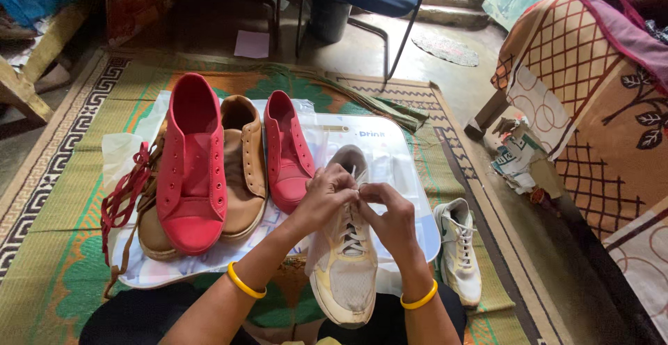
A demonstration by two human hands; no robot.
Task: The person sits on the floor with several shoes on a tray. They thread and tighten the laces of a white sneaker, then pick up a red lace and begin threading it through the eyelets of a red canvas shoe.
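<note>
Fingers (351, 190) of both hands pinch the lace (353, 237) at the white shoe's (344, 261) upper eyelets (mid-lacing, apparently). Next: feed the lace end through, keeping tension. Red shoes (191, 171) lie left of them.

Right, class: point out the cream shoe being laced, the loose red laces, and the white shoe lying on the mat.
cream shoe (346, 275), head view, toe.
red laces (124, 192), head view, middle of bundle.
white shoe (460, 258), head view, upper.

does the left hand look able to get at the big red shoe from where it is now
Probably yes. The left hand is busy at the laces of the white sneaker, but the big red shoe lies uncovered just beside it, with only the tan shoe between.
</note>
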